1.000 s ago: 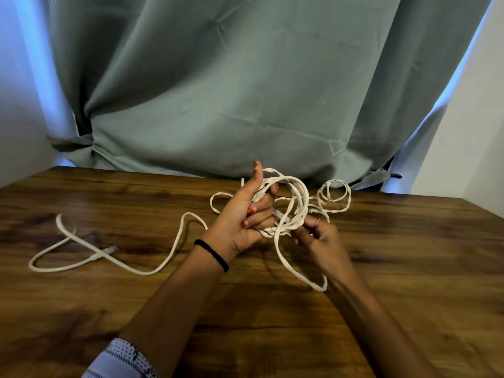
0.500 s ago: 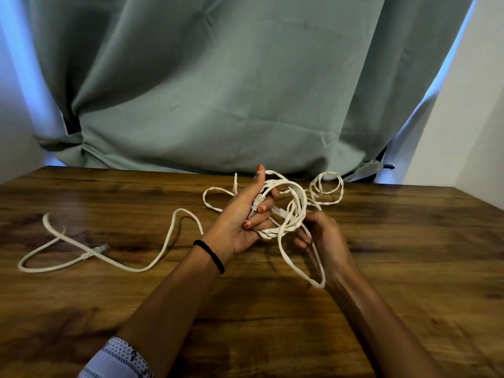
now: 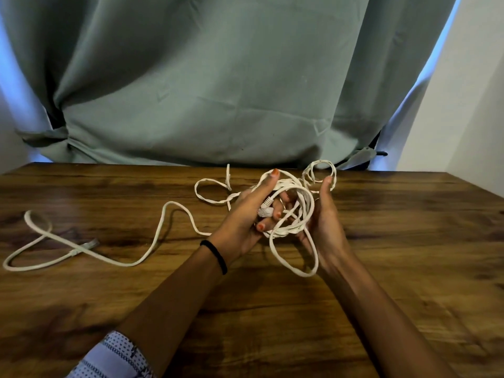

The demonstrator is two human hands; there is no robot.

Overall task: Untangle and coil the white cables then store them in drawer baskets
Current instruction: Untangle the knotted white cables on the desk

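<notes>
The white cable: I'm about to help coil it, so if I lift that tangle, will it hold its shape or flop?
Probably floppy: a loop of the white cable sags below the left hand and right hand. It looks flat, so it may twist. The tail on the table would likely drag along.

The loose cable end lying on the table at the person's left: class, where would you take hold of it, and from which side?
Probably at the stiff connector that ends the white cable, pinched from above. It lies flat on the wooden table with bare wood around it, well clear of the left hand and right hand, both busy with the tangle. The limp run beside it would just slide.
</notes>
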